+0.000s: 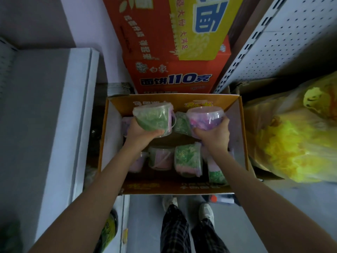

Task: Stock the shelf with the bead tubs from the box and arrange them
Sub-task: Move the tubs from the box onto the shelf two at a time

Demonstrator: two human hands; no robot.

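Grey floor (145, 216) runs along a narrow aisle between store shelving. Nearest the camera stand the person's plaid trousers (175, 232) and white shoes (206, 211). Both bare forearms stretch forward over an open cardboard box (182, 187) that sits on the floor just beyond the shoes. Along the box's near side lies a row of clear bead tubs (160, 158), some filled with green beads, some with pink or purple. Several are tilted and touch one another.

Above the middle of the box the left hand (142, 131) grips a green tub (155, 118) from below, with the thumb curled across its lower side. Just beside it, the right hand (215, 133) grips a purple tub (204, 118) in much the same way, fingers curled round its lower edge. Both held tubs have lids on and sit higher than the ones beneath. They are close together but apart. Between them, lower in the box, a green-filled tub (182, 124) shows near the far wall.

To the left of the box runs a white shelf (54, 106). To the right a bulging yellow plastic bag (291, 143) sits beside the box, below a white perforated panel (282, 42). Farthest off, a red carton (173, 73) with printed lettering stands against the wall behind the box.
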